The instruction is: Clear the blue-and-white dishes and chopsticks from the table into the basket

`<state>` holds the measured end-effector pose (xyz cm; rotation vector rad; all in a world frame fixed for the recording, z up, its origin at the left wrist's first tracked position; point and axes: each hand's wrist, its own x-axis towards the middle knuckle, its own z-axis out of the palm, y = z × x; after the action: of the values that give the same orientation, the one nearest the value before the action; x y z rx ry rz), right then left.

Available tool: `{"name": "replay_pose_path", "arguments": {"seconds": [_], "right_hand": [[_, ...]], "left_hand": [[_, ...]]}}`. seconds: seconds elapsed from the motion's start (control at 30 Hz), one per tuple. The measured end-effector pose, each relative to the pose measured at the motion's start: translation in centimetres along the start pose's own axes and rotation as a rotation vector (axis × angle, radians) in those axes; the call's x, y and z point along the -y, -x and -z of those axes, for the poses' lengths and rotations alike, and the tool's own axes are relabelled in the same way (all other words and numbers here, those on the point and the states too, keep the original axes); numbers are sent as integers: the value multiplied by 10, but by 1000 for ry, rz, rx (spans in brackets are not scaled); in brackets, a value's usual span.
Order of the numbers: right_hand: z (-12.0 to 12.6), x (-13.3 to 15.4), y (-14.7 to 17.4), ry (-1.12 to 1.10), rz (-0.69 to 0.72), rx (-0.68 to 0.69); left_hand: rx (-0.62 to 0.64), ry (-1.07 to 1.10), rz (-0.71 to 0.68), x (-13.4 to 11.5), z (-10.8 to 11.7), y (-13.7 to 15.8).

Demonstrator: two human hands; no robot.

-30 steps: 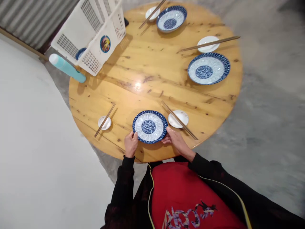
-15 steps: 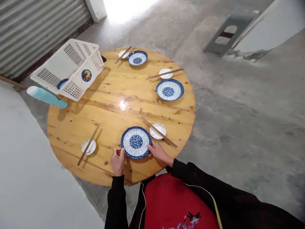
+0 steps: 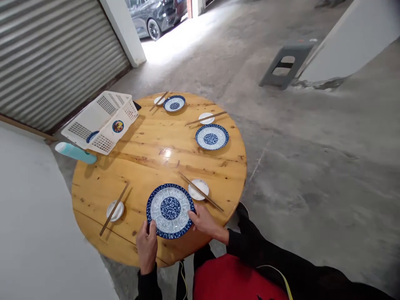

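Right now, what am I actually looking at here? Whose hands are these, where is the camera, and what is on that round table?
There is no machine here: a person wears a camera on the head, looking forward and down, so the picture shows their own two bare hands. The left hand and right hand each have a grip on opposite edges of a blue-and-white plate at the near edge of a round wooden table. Just right of it sits a small white dish with chopsticks laid across. A second dish with chopsticks lies to the left. Two more patterned plates sit farther away, each with its dish and chopsticks. A white plastic basket rests tilted at the far left, beside a teal bottle.
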<state>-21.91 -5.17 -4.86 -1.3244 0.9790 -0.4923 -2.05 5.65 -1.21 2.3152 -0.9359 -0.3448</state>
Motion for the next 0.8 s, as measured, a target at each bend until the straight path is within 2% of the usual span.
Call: {"name": "replay_pose_path", "arguments": {"seconds": [0.07, 0.17, 0.33, 0.4, 0.47, 0.6, 0.8], "right_hand": [[36, 11, 4, -32, 2, 61], [112, 24, 11, -11, 12, 65], [253, 34, 22, 186, 50, -82], [300, 34, 22, 230, 36, -119], [336, 32, 16, 243, 9, -137], [375, 28, -8, 212, -36, -121], [391, 30, -78, 258, 52, -50]], "left_hand": [[-10, 47, 55, -35, -5, 13], [-12, 112, 80, -103, -35, 35], [31, 198, 26, -211, -122, 68], [67, 222, 52, -243, -156, 75], [101, 226, 84, -268, -184, 77], [118, 204, 113, -299, -217, 64], [44, 79, 154, -317, -244, 14]]}}
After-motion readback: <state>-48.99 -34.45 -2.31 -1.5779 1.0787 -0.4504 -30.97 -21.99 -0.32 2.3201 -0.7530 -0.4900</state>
